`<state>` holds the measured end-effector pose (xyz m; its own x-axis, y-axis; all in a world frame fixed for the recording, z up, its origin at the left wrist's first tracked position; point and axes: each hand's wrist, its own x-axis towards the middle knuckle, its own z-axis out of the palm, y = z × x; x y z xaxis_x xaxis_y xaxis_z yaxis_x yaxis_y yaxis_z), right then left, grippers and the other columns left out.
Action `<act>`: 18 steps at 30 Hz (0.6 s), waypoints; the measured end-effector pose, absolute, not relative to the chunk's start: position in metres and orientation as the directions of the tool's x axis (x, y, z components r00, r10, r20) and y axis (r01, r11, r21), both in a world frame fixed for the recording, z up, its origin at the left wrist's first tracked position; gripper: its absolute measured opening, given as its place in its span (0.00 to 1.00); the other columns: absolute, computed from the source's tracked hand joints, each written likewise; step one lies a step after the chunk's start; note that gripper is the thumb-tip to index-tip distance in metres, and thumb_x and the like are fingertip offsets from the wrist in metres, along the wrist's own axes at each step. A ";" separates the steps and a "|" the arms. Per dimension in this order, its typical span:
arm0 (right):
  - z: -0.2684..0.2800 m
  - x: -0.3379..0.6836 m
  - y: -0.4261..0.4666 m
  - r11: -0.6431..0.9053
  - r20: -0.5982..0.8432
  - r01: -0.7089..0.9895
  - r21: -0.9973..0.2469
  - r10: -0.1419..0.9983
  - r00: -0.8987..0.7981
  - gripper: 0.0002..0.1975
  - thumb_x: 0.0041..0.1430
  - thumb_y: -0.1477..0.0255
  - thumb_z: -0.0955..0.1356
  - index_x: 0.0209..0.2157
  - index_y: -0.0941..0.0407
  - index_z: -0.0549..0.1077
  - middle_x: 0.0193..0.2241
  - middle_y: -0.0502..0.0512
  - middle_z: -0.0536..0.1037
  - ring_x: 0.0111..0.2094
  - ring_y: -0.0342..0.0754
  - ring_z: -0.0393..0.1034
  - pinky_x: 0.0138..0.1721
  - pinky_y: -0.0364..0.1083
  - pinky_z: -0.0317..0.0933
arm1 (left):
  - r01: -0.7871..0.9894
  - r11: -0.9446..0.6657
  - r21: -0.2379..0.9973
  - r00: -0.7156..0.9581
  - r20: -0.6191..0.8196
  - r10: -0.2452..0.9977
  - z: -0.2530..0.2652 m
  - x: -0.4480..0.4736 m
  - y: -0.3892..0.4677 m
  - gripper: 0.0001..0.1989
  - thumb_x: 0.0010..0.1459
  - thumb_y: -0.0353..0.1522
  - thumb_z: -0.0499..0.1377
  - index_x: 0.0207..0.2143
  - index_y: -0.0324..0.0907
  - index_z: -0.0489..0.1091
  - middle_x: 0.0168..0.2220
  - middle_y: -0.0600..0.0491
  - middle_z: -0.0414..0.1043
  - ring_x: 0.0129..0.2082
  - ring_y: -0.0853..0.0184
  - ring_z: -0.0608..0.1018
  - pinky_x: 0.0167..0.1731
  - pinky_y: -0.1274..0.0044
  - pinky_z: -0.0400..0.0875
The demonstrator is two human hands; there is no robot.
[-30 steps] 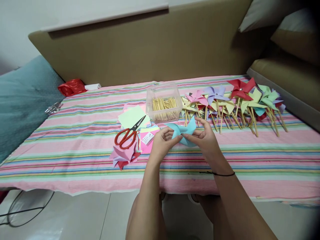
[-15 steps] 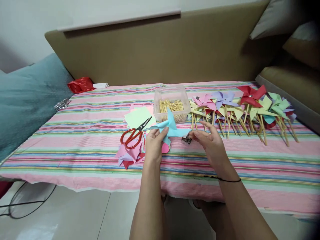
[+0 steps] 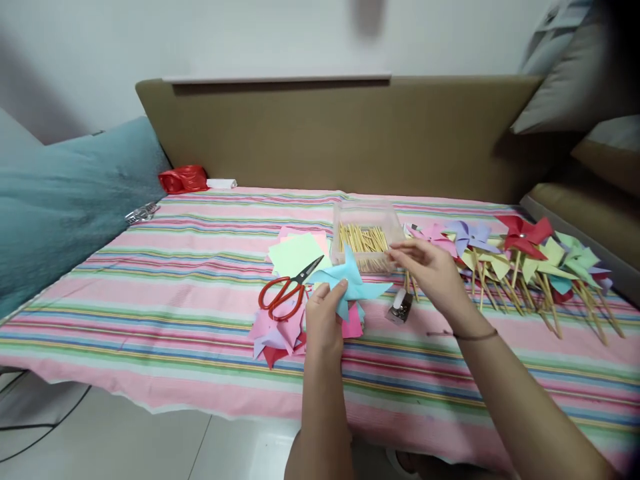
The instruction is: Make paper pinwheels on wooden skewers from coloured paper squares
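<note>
I have the light-blue paper pinwheel (image 3: 356, 287) just below the middle of the frame, pinched between the thumb and fingers of the left hand (image 3: 324, 317), thumb close to its centre. The right hand (image 3: 434, 270) is apart from it, right of centre, with its fingertips at the right side of the clear plastic box (image 3: 367, 213) that holds the wooden sticks (image 3: 363, 238). On my feed I can't tell whether those fingertips touch the box, meet each other or hold anything.

I'd judge this as the moment to steady the paper one-handed. The left thumb should press flat over the middle, firm enough that the folded points don't spring loose, light enough not to crease the blades. I'd tilt the blades away from the red-handled scissors (image 3: 296, 280), which lie open-handled just left, tips pointing toward the box.

For the right hand, I'd favour a fingertip pinch on a single stick's end, so the loose pile stays undisturbed. The small clear case (image 3: 400, 308) sits just below that hand, its contents too small to read; I'd lift the wrist and its black cord (image 3: 475, 336) well over it.
</note>
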<state>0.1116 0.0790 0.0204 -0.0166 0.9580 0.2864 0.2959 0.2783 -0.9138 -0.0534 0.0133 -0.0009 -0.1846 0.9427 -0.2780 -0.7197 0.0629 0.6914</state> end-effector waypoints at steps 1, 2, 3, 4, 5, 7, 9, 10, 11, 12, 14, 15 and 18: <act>0.027 0.106 0.099 0.296 0.295 0.423 -0.856 0.953 -0.069 0.10 0.56 0.66 0.67 0.37 0.58 0.75 0.35 0.58 0.80 0.38 0.51 0.75 0.41 0.50 0.69 | -0.737 0.055 0.674 -0.190 -0.284 0.940 0.000 -0.056 0.013 0.13 0.40 0.32 0.69 0.25 0.38 0.67 0.23 0.59 0.69 0.21 0.76 0.71 0.23 0.83 0.66; 0.032 0.099 0.119 0.283 0.256 0.576 -0.767 0.958 -0.131 0.10 0.57 0.70 0.66 0.37 0.59 0.75 0.36 0.59 0.80 0.38 0.50 0.75 0.41 0.48 0.68 | -0.754 0.056 0.655 -0.188 -0.296 0.936 0.001 -0.058 0.012 0.14 0.39 0.31 0.69 0.26 0.38 0.68 0.24 0.59 0.70 0.22 0.76 0.72 0.24 0.83 0.67; 0.036 0.093 0.139 0.255 0.159 0.735 -0.628 0.967 -0.199 0.10 0.57 0.73 0.65 0.38 0.59 0.76 0.37 0.57 0.80 0.38 0.48 0.75 0.41 0.45 0.68 | -0.770 0.055 0.636 -0.188 -0.309 0.932 0.002 -0.060 0.012 0.14 0.39 0.31 0.69 0.27 0.38 0.68 0.25 0.58 0.72 0.23 0.76 0.73 0.26 0.82 0.68; 0.037 0.087 0.157 0.241 0.100 0.784 -0.573 0.969 -0.225 0.09 0.55 0.76 0.66 0.36 0.59 0.77 0.35 0.57 0.81 0.38 0.49 0.75 0.41 0.44 0.67 | -0.783 0.051 0.620 -0.190 -0.317 0.929 0.003 -0.061 0.012 0.14 0.39 0.30 0.69 0.28 0.38 0.69 0.26 0.58 0.73 0.24 0.75 0.74 0.28 0.82 0.69; 0.036 0.081 0.172 0.230 0.057 0.811 -0.537 0.970 -0.237 0.07 0.50 0.79 0.67 0.31 0.59 0.78 0.32 0.57 0.81 0.37 0.50 0.76 0.40 0.43 0.66 | -0.794 0.048 0.606 -0.189 -0.321 0.928 0.004 -0.063 0.011 0.14 0.39 0.30 0.69 0.29 0.38 0.69 0.27 0.57 0.74 0.25 0.75 0.75 0.29 0.81 0.69; 0.029 0.070 0.196 0.200 -0.043 0.858 -0.472 0.967 -0.249 0.05 0.45 0.81 0.70 0.22 0.59 0.77 0.23 0.55 0.80 0.33 0.51 0.76 0.36 0.42 0.66 | -0.806 0.037 0.591 -0.190 -0.318 0.929 0.005 -0.066 0.011 0.14 0.41 0.31 0.69 0.31 0.38 0.70 0.29 0.56 0.75 0.27 0.74 0.76 0.31 0.80 0.70; 0.018 0.062 0.210 0.164 -0.134 0.894 -0.416 0.962 -0.239 0.05 0.42 0.80 0.71 0.17 0.58 0.75 0.15 0.54 0.77 0.28 0.51 0.76 0.32 0.42 0.66 | -0.813 0.026 0.582 -0.195 -0.315 0.929 0.006 -0.068 0.010 0.14 0.43 0.31 0.68 0.33 0.40 0.71 0.32 0.55 0.76 0.29 0.72 0.77 0.31 0.80 0.71; 0.012 0.059 0.214 0.145 -0.169 0.908 -0.394 0.959 -0.227 0.05 0.42 0.78 0.72 0.17 0.58 0.75 0.13 0.54 0.75 0.26 0.51 0.76 0.31 0.43 0.66 | -0.817 0.020 0.576 -0.200 -0.316 0.927 0.006 -0.069 0.009 0.14 0.44 0.32 0.68 0.35 0.41 0.71 0.33 0.56 0.76 0.30 0.72 0.77 0.32 0.80 0.71; 0.007 0.056 0.217 0.127 -0.199 0.918 -0.376 0.956 -0.214 0.05 0.43 0.76 0.73 0.17 0.58 0.76 0.11 0.54 0.73 0.24 0.51 0.75 0.29 0.43 0.66 | -0.821 0.013 0.571 -0.208 -0.321 0.924 0.006 -0.070 0.009 0.15 0.44 0.32 0.68 0.36 0.41 0.71 0.33 0.56 0.77 0.30 0.72 0.78 0.32 0.80 0.71; 0.002 0.053 0.220 0.110 -0.222 0.924 -0.365 0.954 -0.201 0.06 0.44 0.73 0.73 0.18 0.59 0.76 0.10 0.55 0.72 0.22 0.51 0.75 0.27 0.44 0.66 | -0.823 0.014 0.568 -0.211 -0.327 0.921 0.005 -0.071 0.008 0.15 0.44 0.32 0.68 0.36 0.42 0.72 0.33 0.56 0.77 0.30 0.72 0.78 0.32 0.80 0.71; -0.006 0.049 0.224 0.078 -0.258 0.929 -0.361 0.949 -0.180 0.08 0.45 0.69 0.73 0.20 0.59 0.77 0.10 0.56 0.72 0.19 0.51 0.73 0.24 0.45 0.67 | -0.824 0.031 0.566 -0.197 -0.338 0.920 0.005 -0.073 0.007 0.14 0.44 0.32 0.68 0.35 0.41 0.72 0.33 0.55 0.77 0.30 0.71 0.78 0.31 0.79 0.72; -0.009 0.047 0.226 0.062 -0.272 0.927 -0.369 0.947 -0.171 0.08 0.45 0.68 0.73 0.20 0.59 0.77 0.11 0.56 0.73 0.19 0.51 0.73 0.23 0.44 0.67 | -0.824 0.039 0.566 -0.190 -0.340 0.921 0.005 -0.073 0.007 0.14 0.44 0.32 0.68 0.35 0.41 0.72 0.33 0.55 0.77 0.31 0.70 0.78 0.31 0.79 0.72; -0.014 0.045 0.228 0.011 -0.297 0.909 -0.416 0.943 -0.147 0.08 0.42 0.69 0.75 0.20 0.59 0.77 0.12 0.56 0.74 0.18 0.50 0.73 0.20 0.44 0.67 | -0.826 0.037 0.562 -0.184 -0.331 0.926 0.005 -0.077 0.007 0.15 0.44 0.32 0.68 0.36 0.41 0.72 0.33 0.54 0.77 0.32 0.69 0.78 0.32 0.79 0.72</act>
<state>0.0449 0.2284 -0.0136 -0.1468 0.9435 -0.2971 0.9093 0.0105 -0.4160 -0.0771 0.0070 0.0053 -0.1836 0.9257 -0.3306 -0.8262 0.0369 0.5622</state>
